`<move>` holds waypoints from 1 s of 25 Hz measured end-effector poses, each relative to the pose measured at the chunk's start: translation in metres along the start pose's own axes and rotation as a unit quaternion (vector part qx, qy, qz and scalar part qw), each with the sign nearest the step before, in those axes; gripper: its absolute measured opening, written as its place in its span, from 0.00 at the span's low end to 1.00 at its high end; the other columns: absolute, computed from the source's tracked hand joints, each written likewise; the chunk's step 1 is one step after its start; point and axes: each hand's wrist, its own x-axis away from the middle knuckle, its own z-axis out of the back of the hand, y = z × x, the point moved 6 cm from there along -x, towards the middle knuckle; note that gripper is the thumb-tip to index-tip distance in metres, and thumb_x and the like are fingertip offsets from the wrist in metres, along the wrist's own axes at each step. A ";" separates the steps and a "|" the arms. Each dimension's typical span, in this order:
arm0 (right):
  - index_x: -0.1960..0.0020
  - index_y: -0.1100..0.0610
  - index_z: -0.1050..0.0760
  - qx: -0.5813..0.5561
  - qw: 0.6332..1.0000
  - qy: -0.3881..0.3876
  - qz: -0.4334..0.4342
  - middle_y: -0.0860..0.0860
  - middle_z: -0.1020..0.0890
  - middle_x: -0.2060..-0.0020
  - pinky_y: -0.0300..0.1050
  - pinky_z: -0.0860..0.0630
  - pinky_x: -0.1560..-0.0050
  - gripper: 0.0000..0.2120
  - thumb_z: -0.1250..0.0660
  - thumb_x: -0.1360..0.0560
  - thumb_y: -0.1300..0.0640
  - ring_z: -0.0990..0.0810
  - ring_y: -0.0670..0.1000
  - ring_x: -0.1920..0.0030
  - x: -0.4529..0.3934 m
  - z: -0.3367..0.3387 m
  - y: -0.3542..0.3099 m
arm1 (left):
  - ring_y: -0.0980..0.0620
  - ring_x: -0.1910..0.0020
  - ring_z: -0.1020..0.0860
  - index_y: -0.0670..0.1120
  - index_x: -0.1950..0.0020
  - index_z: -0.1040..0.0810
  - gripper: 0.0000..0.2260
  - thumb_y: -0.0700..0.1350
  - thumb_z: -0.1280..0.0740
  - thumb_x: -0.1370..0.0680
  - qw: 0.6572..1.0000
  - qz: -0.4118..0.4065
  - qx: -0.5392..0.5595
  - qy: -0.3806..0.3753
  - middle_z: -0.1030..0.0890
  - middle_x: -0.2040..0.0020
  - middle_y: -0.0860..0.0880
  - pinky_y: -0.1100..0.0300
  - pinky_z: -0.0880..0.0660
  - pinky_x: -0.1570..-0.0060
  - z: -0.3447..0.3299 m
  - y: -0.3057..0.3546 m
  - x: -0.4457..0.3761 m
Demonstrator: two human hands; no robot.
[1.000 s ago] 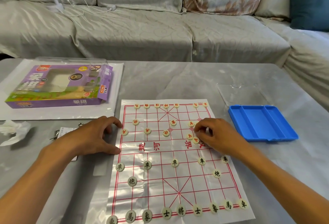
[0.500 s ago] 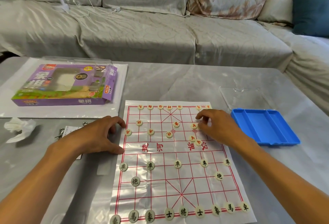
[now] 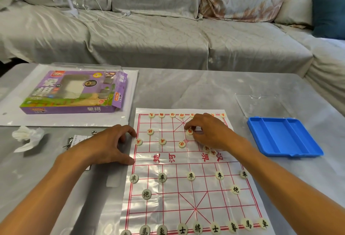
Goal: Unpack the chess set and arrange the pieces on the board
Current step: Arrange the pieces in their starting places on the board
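R hand [image 3: 209,132] pinching a red piece [image 3: 190,131] on the board [image 3: 168,162].
Piece sits far half, right of centre, thumb + forefinger round it. L hand [image 3: 110,145] fingers loosely curled, holding nothing, fingertips at board's left edge. Tray [image 3: 283,137] right of board.

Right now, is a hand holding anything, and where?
The right hand pinches a small round cream chess piece with red lettering by its rim.

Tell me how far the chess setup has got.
Done: the blue tray is emptied and the black-lettered pieces stand in rows on the board. In hand: the right hand pinches a red-lettered piece; the left hand rests at the board's edge. Left: two red pieces sit off-grid.
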 end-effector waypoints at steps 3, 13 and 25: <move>0.37 0.47 0.25 -0.010 1.000 0.024 -0.008 0.45 0.23 0.38 0.37 0.34 0.45 0.16 0.34 0.24 0.48 0.27 0.47 0.41 0.001 0.000 0.000 | 0.57 0.55 0.25 0.61 0.40 0.31 0.30 0.58 0.21 0.38 1.000 -0.002 0.003 0.000 0.29 0.51 0.60 0.66 0.29 0.57 0.000 -0.001 0.000; 0.41 0.49 0.23 0.001 0.994 0.092 -0.055 0.47 0.22 0.42 0.37 0.33 0.44 0.11 0.34 0.23 0.52 0.32 0.43 0.47 -0.011 0.029 0.048 | 0.57 0.55 0.25 0.63 0.41 0.31 0.31 0.59 0.21 0.38 1.000 0.002 -0.001 -0.001 0.29 0.50 0.60 0.65 0.27 0.56 0.000 -0.004 -0.002; 0.36 0.47 0.30 0.016 0.995 0.067 -0.071 0.48 0.23 0.41 0.43 0.28 0.41 0.17 0.33 0.24 0.52 0.27 0.48 0.45 -0.030 0.023 0.052 | 0.57 0.55 0.25 0.63 0.41 0.31 0.31 0.60 0.21 0.38 1.000 0.001 0.000 0.000 0.29 0.50 0.60 0.66 0.28 0.57 -0.001 -0.005 -0.002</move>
